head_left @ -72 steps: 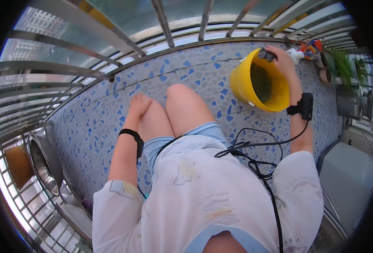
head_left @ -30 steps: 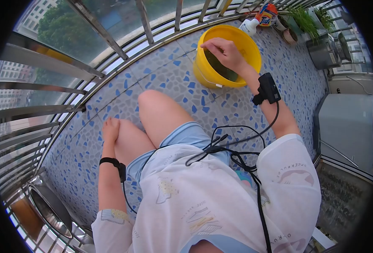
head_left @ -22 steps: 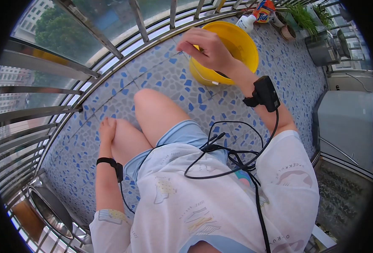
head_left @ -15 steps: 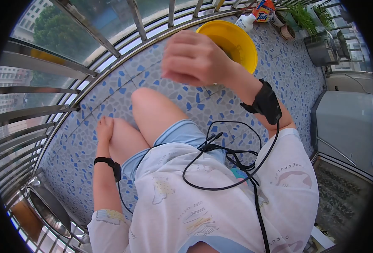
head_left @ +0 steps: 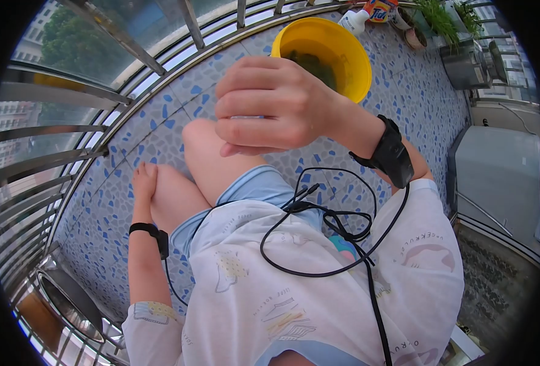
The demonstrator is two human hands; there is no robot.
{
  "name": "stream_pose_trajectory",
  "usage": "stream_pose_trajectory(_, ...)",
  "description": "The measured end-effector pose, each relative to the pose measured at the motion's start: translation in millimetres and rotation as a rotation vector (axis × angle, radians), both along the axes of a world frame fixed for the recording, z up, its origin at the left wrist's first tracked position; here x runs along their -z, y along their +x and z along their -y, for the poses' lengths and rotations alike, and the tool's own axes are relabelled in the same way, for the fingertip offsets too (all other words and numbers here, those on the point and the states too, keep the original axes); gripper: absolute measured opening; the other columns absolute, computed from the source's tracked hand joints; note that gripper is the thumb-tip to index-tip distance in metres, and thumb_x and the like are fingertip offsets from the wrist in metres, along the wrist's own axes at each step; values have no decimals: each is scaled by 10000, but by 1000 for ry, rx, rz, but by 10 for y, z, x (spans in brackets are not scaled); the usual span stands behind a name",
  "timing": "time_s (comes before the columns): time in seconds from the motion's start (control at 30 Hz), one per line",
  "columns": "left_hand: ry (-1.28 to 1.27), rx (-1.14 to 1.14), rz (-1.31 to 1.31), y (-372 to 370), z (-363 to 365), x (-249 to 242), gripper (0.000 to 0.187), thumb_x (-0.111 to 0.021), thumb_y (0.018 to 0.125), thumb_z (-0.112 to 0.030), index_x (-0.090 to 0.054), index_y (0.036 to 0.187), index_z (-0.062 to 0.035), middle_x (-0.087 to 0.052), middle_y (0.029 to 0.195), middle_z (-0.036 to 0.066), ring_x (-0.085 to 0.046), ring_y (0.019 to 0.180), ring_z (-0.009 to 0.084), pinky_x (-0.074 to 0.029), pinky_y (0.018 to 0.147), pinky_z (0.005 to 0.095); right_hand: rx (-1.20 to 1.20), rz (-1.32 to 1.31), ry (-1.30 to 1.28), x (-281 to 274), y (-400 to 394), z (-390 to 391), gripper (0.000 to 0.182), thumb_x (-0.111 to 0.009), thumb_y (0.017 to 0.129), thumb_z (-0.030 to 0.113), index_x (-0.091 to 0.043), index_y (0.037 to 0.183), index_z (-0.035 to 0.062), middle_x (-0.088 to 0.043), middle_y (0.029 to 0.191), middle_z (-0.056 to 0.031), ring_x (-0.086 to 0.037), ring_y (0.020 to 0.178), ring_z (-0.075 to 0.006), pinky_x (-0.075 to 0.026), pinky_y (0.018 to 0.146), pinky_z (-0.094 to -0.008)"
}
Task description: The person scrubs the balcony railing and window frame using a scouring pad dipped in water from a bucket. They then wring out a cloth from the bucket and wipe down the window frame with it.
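Note:
My right hand is raised in front of me, over my knees and just short of the yellow bucket. Its fingers are curled in toward the palm, back of the hand facing up; whatever they may hold is hidden. Dark green stuff lies inside the bucket, partly covered by the hand. My left hand rests flat on my left knee, holding nothing. Each wrist wears a black strapped device, the right one with a cable attached.
A looped black cable lies across my lap and shirt. Beyond the bucket stand a white bottle, an orange Tide pack and potted plants. Metal railings run along the left. A grey appliance is at right.
My right hand has come lower and closer to me, slightly left, and looks larger. More of the bucket's inside shows. My left hand stays on the knee; the view has shifted slightly.

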State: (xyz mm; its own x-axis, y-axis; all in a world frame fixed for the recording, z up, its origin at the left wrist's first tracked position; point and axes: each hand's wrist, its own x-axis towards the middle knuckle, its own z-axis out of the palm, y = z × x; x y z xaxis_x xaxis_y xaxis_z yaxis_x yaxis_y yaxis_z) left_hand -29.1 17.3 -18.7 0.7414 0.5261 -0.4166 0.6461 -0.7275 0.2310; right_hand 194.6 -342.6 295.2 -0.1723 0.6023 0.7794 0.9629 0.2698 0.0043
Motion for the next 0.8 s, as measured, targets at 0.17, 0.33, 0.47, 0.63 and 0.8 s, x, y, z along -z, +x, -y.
stream_pose_trajectory(0.17,22,-14,-41,24,44,-64,679,-503,856,-521,-413,1402,-128,-408,1400,232,-405,1247,454,-333,1051,492,13,0,-6,6,19,28,209,-734,759,225,-593,784,73,-583,809,-29,-602,798,-221,-507,687,-325)
stream_pose_trajectory(0.33,29,-14,-52,32,51,-65,676,-499,857,-524,-416,1401,-132,-407,1408,215,-405,1249,450,-334,1051,490,103,-27,-88,151,128,143,155,-721,778,201,-617,798,87,-610,825,-47,-618,829,-234,-516,733,-347)
stream_pose_trajectory(0.47,69,14,-25,31,78,-101,647,-488,880,-520,-438,1376,-108,-455,1336,258,-443,1216,441,-340,1042,481,524,-140,-417,717,622,554,117,-653,843,215,-650,827,99,-651,832,-77,-635,822,-263,-517,734,-363)
stream_pose_trajectory(0.63,66,33,-3,13,67,-80,652,-493,876,-522,-440,1375,-105,-453,1335,258,-445,1207,449,-346,1036,488,1080,-578,-856,1489,1090,1339,192,-590,883,254,-639,920,72,-657,919,-138,-626,903,-344,-501,783,-436)
stream_pose_trajectory(0.8,58,34,7,46,57,-73,659,-488,863,-508,-439,1380,-101,-448,1348,253,-434,1201,461,-337,1033,494,1040,-724,-1069,2441,1249,1837,514,-630,846,309,-478,1300,123,-467,1307,-252,-512,1154,-407,-438,959,-435)
